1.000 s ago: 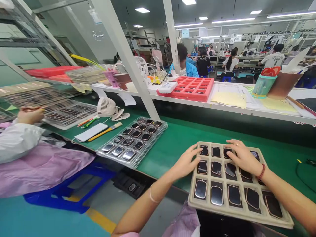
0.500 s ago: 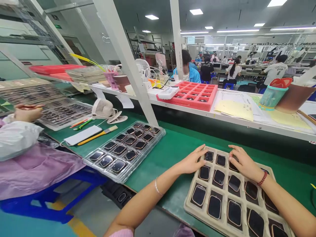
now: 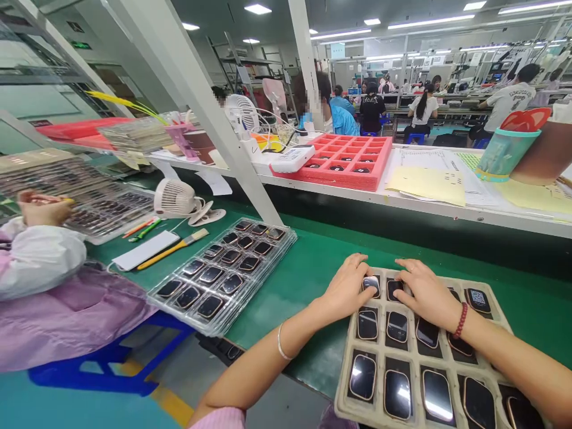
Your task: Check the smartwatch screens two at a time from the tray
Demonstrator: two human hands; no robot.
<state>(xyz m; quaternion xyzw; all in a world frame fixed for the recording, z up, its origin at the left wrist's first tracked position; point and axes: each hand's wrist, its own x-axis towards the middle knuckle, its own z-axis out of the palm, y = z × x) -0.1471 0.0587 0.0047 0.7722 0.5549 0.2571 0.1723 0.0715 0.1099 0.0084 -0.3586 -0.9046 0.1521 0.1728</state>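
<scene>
A beige tray (image 3: 344, 381) with rows of dark, gold-rimmed square screens lies on the green table in front of me. My left hand (image 3: 348, 286) rests at the tray's far left corner, fingers apart, its thumb over the corner screen (image 3: 370, 287). Over the back row is my right hand (image 3: 429, 295), fingers spread, with the thumb and a fingertip at the second screen (image 3: 394, 290). Neither hand has lifted anything. One back-row screen (image 3: 478, 300) at the right shows a code-like pattern.
Left on the table are a clear tray of screens (image 3: 290, 237), a brush (image 3: 172, 249), a white fan (image 3: 174, 198) and a co-worker's hand (image 3: 44, 208). A shelf (image 3: 496, 223) beyond carries a red foam tray (image 3: 386, 161) and a teal cup (image 3: 507, 152).
My right hand has moved left along the back row, from the third screen to the second, uncovering screens at the right. My left hand stays at the corner. The view has shifted slightly.
</scene>
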